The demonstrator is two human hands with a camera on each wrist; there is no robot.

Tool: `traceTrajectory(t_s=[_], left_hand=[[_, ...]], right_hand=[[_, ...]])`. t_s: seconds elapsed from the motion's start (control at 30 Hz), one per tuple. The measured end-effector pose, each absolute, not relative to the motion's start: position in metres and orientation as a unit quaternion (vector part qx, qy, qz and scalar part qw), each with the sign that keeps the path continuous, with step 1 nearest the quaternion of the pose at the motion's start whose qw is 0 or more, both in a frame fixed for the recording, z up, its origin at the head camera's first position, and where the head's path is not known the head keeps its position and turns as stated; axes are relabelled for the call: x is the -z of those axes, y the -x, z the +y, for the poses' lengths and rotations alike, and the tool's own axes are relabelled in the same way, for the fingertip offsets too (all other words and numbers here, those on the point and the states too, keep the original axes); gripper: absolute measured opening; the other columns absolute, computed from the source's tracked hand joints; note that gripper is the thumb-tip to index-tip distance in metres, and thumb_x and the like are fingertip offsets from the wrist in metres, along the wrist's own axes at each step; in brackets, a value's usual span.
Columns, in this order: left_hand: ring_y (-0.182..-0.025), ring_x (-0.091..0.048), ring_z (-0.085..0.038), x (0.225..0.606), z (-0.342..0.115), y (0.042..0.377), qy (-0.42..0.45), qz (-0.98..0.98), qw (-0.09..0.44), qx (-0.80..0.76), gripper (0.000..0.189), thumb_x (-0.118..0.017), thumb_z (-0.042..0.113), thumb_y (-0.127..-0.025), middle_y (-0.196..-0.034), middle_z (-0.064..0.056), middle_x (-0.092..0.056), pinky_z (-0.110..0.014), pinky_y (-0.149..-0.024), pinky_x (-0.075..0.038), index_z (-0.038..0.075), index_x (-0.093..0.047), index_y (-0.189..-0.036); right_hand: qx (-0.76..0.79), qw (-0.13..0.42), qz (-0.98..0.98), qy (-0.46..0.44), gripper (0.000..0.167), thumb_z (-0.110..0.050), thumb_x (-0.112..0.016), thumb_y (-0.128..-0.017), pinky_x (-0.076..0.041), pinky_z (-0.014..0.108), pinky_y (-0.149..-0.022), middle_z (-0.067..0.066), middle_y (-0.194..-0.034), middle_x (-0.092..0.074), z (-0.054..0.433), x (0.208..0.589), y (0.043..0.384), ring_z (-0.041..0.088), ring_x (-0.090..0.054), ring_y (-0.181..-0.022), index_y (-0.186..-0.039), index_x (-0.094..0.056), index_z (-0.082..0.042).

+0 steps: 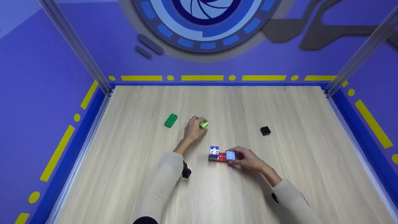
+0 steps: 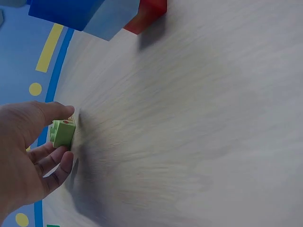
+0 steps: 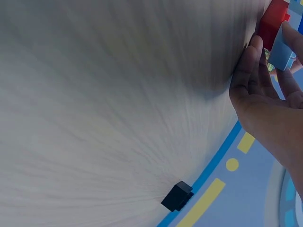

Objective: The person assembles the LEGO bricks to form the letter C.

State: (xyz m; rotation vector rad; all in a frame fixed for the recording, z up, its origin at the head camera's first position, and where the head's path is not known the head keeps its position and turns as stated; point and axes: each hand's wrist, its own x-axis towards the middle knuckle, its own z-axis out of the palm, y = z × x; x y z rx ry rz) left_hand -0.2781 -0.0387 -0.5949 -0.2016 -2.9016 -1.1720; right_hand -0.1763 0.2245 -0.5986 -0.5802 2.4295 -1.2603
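Note:
A small light green toy brick sits between the thumb and fingers of my left hand, studs turned toward the palm in the left wrist view. Closer to me is a joined block: a red brick at the base, a light blue brick on its right end, and a blue brick raised on a dark piece at the left. My right hand holds this block by its right end, thumb and fingers on either side of the light blue brick.
A green brick with two rows of studs lies left of my left hand. Off to the right, a black brick rests on the wooden table. Blue printed walls with metal corner posts enclose the table.

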Motion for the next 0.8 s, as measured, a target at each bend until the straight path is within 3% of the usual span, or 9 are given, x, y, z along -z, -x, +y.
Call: traceTrajectory(t_s=[0.3,0.57,0.8], left_hand=[[-0.116,-0.060,-0.032,0.591,-0.043,0.273,0.067,-0.939,0.019,0.337,0.028,-0.076,0.001,-0.087,-0.119,-0.015,-0.068,-0.051,-0.096,-0.054,0.010,-0.074,-0.114],[-0.112,-0.064,-0.032,0.594,-0.054,0.265,0.074,-0.943,0.030,0.323,0.039,-0.077,0.001,-0.085,-0.116,-0.015,-0.070,-0.049,-0.091,-0.056,0.009,-0.070,-0.122],[-0.112,-0.065,-0.033,0.598,-0.065,0.258,0.077,-0.943,0.036,0.323,0.033,-0.078,0.006,-0.086,-0.115,-0.016,-0.070,-0.051,-0.092,-0.056,0.004,-0.070,-0.118]], right_hand=[[0.451,0.166,0.853,0.201,0.045,-0.014,-0.078,-0.088,-0.047,0.031,-0.089,0.019,-0.124,-0.066,0.223,0.595,0.176,0.025,-0.059,-0.107,-0.130,-0.065,-0.003],[0.452,0.162,0.852,0.207,0.044,-0.014,-0.079,-0.089,-0.045,0.025,-0.083,0.018,-0.120,-0.067,0.222,0.597,0.176,0.017,-0.055,-0.098,-0.129,-0.066,-0.002],[0.454,0.168,0.850,0.207,0.043,-0.013,-0.079,-0.088,-0.044,0.026,-0.083,0.017,-0.120,-0.067,0.222,0.600,0.177,0.017,-0.055,-0.098,-0.128,-0.066,-0.003]])
